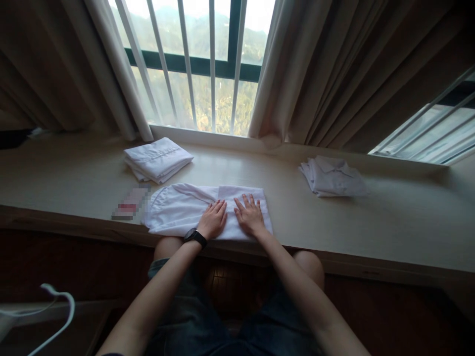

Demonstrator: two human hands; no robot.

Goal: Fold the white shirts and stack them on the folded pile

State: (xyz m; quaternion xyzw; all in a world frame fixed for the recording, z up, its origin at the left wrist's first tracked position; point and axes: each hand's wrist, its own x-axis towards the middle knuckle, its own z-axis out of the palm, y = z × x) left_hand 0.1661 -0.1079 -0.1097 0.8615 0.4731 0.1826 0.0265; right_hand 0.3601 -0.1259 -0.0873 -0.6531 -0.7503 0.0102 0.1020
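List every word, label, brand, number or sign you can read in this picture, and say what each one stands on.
No text can be read.
The small flat item on the ledge, left of the white garment under the left hand and right hand: blurred, unreadable.
The wristwatch: face not visible.
The two folded white stacks: no print visible.
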